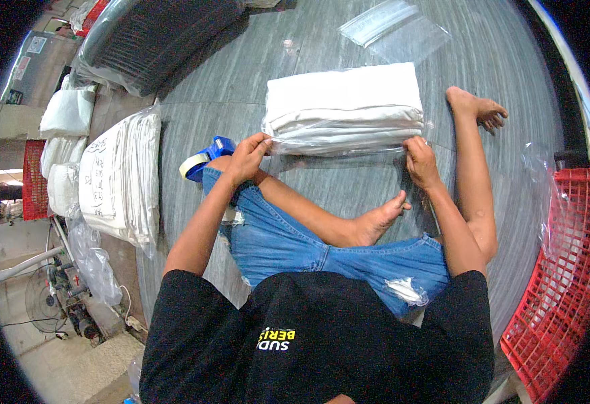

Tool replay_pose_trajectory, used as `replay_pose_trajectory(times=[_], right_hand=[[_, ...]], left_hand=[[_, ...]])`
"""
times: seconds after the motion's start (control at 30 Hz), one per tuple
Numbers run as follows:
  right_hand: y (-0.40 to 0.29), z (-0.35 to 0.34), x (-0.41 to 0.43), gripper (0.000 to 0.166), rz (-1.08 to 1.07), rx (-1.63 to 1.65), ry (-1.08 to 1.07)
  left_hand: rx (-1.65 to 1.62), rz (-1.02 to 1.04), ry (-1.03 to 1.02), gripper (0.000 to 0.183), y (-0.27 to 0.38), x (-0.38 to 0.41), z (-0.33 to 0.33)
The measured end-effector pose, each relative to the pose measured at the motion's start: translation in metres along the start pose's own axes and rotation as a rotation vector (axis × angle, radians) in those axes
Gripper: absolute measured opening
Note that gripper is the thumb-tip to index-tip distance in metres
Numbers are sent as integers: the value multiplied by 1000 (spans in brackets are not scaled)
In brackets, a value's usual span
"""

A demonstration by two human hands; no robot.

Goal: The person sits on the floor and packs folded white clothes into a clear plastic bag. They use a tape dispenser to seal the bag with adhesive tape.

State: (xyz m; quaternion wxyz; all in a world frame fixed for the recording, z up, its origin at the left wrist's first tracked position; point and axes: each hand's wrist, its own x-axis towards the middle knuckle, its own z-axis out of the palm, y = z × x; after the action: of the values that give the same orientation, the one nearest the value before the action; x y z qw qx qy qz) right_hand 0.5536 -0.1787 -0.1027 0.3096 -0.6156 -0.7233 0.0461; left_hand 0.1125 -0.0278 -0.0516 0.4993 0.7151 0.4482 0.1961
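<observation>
A stack of folded white cloth (345,101) lies on the grey floor in front of my crossed legs. Clear plastic (335,149) wraps its near side. My left hand (250,154) pinches the plastic at the stack's near left corner. At the near right corner, my right hand (420,160) grips the plastic's other end between thumb and fingers. Beside my left knee rests a blue tape dispenser (209,155) with a roll of pale tape.
Left of me sits a bagged cloth stack (120,177) bearing handwriting, with smaller white bundles (67,113) beyond. A dark plastic-wrapped bundle (158,40) lies at the far left. Flat clear bags (396,28) lie beyond the stack. A red plastic basket (552,272) stands right.
</observation>
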Motion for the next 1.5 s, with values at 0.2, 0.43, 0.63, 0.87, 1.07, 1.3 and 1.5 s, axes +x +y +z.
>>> replay_pose_trajectory(times=[0.2,0.43,0.63,0.87,1.07,1.3,1.5], right_hand=[[-14,-9,3,34,-106,-93,-68],[-14,-13,-3,37,-387,-428,123],[-59,0,7,30,-276,-383,22],[-64,-2,20,13,-313,-393,-121],[-73,-1,16,18,-366,-357,-177],[-109,42,19,17,-182,-577,-192],[-98,49,9,19,-266,-397,-72]], left_hand=[[-245,-159,-30,25,-1,4,-3],[388,234,0,25,42,-26,10],[364,230,45,22,48,-24,12],[336,97,157,19,32,-7,-4],[580,533,210,36,49,-26,-6],[737,234,112,33,33,-14,5],[758,583,506,26,51,-3,-1]])
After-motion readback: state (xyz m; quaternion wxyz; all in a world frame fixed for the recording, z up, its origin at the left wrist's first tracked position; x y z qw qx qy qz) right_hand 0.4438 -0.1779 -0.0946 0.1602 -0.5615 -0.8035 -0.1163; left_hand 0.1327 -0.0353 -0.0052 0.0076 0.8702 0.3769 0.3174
